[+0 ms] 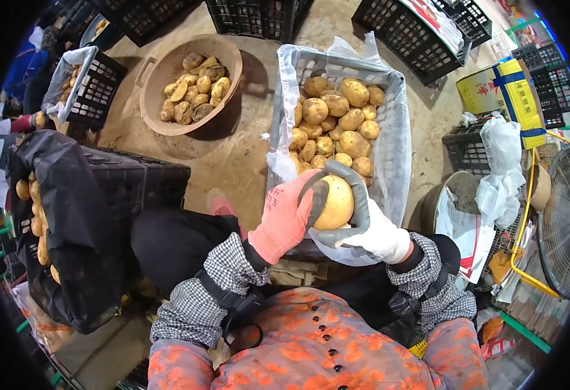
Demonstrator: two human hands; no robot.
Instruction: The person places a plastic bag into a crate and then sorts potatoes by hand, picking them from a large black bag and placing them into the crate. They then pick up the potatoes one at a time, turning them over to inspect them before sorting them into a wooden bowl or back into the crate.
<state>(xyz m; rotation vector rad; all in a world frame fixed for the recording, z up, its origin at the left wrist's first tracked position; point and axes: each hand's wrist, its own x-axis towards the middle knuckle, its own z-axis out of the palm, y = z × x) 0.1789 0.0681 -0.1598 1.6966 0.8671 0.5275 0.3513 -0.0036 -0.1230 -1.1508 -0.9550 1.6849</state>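
A large pale yellow potato is held between both hands, above the near end of a crate. My left hand, in a pink glove with dark grey fingertips, closes on its left side. On its right side, my right hand wraps round it in a white glove with a grey palm and fingers. Just beyond the hands is the plastic-lined crate, holding many loose potatoes, some with soil on them. Part of the held potato is covered by the gloves.
A brown basin with cut and discoloured potatoes sits on the floor at the upper left. Black crates stand to the left and along the back. At the right are a bucket, a yellow box and a large fan.
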